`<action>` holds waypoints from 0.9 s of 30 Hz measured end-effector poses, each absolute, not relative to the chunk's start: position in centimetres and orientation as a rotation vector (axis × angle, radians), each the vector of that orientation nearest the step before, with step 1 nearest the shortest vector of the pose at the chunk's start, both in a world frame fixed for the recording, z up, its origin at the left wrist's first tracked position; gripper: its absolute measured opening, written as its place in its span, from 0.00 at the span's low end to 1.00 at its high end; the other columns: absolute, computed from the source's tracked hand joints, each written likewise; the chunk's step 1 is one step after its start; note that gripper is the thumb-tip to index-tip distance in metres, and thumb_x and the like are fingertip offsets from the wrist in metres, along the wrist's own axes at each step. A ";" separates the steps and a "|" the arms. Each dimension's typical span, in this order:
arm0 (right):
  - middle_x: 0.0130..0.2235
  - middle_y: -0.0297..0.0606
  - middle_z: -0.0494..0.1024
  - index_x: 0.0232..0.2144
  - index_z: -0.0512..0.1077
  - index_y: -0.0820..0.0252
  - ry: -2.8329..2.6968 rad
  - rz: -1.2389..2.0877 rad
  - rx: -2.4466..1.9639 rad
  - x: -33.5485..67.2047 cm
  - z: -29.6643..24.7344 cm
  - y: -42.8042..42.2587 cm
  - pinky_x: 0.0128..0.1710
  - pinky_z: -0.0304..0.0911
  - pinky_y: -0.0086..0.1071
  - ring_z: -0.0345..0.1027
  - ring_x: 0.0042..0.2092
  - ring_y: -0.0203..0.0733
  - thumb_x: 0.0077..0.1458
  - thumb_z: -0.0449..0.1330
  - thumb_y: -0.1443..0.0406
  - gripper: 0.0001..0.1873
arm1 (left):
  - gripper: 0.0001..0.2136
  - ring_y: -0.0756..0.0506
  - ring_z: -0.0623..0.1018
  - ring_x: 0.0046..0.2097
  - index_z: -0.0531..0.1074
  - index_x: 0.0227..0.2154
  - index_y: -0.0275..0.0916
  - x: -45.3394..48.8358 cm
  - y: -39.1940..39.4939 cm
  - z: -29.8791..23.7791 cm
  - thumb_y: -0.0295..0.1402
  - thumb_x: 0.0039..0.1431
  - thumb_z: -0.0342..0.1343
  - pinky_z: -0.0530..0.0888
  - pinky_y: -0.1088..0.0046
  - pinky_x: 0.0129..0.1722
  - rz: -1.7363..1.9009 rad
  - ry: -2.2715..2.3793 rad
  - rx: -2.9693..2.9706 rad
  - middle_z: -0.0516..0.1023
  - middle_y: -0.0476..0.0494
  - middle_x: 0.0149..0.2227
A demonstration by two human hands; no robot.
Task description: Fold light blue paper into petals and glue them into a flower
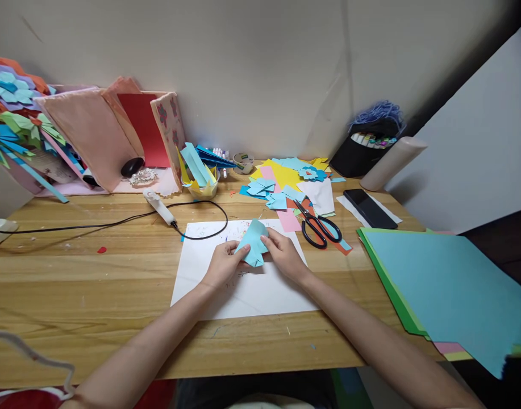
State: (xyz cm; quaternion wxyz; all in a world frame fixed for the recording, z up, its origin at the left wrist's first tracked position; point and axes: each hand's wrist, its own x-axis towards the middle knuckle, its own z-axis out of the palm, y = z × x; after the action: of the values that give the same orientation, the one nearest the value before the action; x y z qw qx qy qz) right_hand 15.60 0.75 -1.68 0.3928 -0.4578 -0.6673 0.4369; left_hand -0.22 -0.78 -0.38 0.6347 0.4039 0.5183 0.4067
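Between my two hands is a folded piece of light blue paper point(255, 241), held above a white sheet point(200, 287) with small coloured marks. My left hand point(223, 262) pinches its left edge, thumb on top. On the other side, my right hand point(284, 254) grips the right edge between thumb and fingers. Small folds show at the paper's lower end. Black-handled scissors point(317, 223) lie partly open just right of my right hand. Behind them are folded blue paper pieces point(261, 187) among yellow, pink and white scraps.
Large coloured sheets point(451, 272) overhang the table's right edge. A phone point(370, 208), a white roll point(392, 163) and a black marker holder point(365, 147) stand or lie at back right. A black cable point(115, 220) crosses the left side near a pink box point(87, 130) and paper flowers point(8, 85).
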 end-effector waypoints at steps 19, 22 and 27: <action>0.36 0.41 0.72 0.59 0.50 0.54 -2.491 0.397 -1.066 16.9 -1.4 1.1 0.38 0.63 0.34 0.64 0.38 0.40 0.59 0.45 0.70 0.26 | 0.15 0.49 0.73 0.24 0.71 0.25 0.31 -0.4 -1.1 0.2 0.41 0.40 0.61 0.73 0.74 0.22 0.977 1.205 1.099 0.73 0.47 0.23; 0.39 0.41 0.72 0.60 0.47 0.53 -2.493 0.433 -1.051 17.0 -1.3 1.1 0.39 0.63 0.35 0.64 0.39 0.41 0.59 0.44 0.71 0.27 | 0.15 0.50 0.73 0.22 0.71 0.25 0.32 -0.6 -1.0 0.2 0.42 0.40 0.61 0.73 0.75 0.22 0.983 1.193 1.112 0.73 0.48 0.23; 0.47 0.45 0.69 0.61 0.41 0.58 -2.500 0.478 -0.953 17.2 -0.7 1.0 0.43 0.62 0.39 0.63 0.46 0.43 0.59 0.43 0.69 0.29 | 0.15 0.49 0.73 0.24 0.71 0.24 0.33 -0.8 -1.0 0.4 0.43 0.44 0.58 0.71 0.75 0.24 0.981 1.230 1.194 0.73 0.47 0.23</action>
State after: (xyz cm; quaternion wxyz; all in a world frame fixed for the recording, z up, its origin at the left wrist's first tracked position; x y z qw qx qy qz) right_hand 17.25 0.96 -0.66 0.2102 -0.3428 -0.8993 0.1719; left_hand -0.84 -1.05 0.37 0.5509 0.5047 0.5197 0.4145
